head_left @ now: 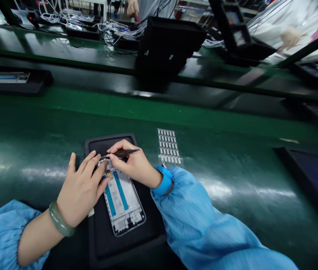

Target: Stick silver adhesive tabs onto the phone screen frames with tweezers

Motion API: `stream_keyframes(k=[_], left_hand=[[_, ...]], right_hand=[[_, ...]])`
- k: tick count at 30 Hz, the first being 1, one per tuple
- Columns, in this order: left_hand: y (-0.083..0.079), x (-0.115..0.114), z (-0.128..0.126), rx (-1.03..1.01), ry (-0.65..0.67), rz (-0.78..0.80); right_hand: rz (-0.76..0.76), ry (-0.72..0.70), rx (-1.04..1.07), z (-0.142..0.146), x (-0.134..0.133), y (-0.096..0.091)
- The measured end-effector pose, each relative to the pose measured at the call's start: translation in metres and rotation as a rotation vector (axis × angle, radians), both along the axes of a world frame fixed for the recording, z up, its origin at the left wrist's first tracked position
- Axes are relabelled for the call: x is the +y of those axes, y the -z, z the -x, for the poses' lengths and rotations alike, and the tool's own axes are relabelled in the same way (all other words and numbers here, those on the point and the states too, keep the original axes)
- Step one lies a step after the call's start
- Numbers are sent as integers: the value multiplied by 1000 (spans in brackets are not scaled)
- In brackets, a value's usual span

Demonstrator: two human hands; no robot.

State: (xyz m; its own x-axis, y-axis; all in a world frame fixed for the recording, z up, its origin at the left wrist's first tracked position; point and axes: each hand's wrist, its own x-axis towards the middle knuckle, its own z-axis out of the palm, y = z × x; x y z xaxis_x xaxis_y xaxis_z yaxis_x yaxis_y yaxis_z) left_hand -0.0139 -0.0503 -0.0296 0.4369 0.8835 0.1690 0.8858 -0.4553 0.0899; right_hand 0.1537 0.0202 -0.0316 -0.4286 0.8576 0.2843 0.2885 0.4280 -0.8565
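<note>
A silver phone frame (125, 204) with two blue strips lies on a black foam tray (99, 240). My right hand (130, 165) is closed around dark tweezers (126, 152), their tip at the frame's upper end. My left hand (81, 187) is open, its fingers spread, with fingertips touching the top edge of the frame near the tweezers' tip. A small orange-yellow piece (109, 175) shows beside the left fingers. What lies right under the fingertips is hidden.
A sheet of small white stickers (169, 146) lies right of the tray. Another tray (39, 82) with a phone frame stands at the far left. A stack of black trays (172, 41) stands behind, near white cables (119, 32). A dark tray (311, 180) is at the right. Co-workers' hands show beyond.
</note>
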Motion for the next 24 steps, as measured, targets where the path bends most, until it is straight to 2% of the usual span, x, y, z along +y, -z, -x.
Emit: stream_keyframes(k=[7,12,19,24], left_hand=[[2,1,0,-32,5,-24],[2,1,1,-41,11,-26],[1,0,0,-15,-6,-5],[0,0,0,-20,-10,-1]], right_hand=[[32,28,8,0,0,0],[-38,-3,-4,0,0,2],[-53,3,1,1,1,2],[-7,1,4,2,3,3]])
